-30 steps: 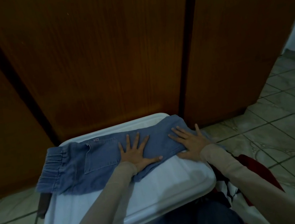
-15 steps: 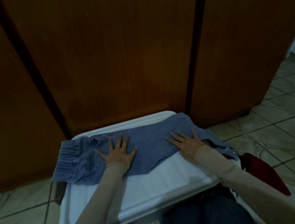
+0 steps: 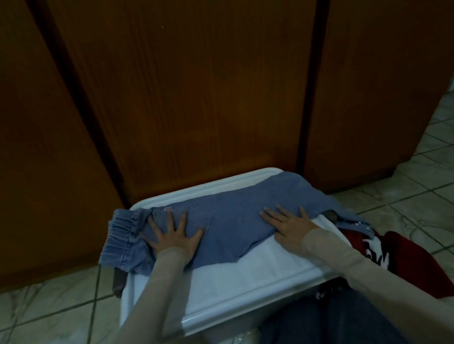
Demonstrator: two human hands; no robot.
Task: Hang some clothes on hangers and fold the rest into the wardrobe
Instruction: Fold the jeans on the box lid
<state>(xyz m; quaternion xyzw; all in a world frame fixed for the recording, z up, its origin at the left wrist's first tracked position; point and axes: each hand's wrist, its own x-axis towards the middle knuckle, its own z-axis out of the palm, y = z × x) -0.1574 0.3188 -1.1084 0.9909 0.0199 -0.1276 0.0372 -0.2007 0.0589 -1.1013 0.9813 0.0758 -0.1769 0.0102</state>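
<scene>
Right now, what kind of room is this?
Probably a bedroom at home. Tall wooden wardrobe doors stand over a tiled floor, and blue trousers lie spread on a white plastic lid, pressed flat by the left hand and right hand.

Flat hands (image 3: pixel 174 237) on blue trousers (image 3: pixel 228 222) — white lid (image 3: pixel 252 275)

We find no legible text in this view. A small pale tag (image 3: pixel 167 208) sits on the blue trousers (image 3: pixel 228 222) near the waistband, just beyond the left hand (image 3: pixel 175 236); its marks are too small and blurred for us to read. The red cloth (image 3: pixel 396 254) beside the white lid (image 3: pixel 237 278) bears white markings, partly hidden by the right sleeve (image 3: pixel 344 254); we cannot make out any letters.
</scene>
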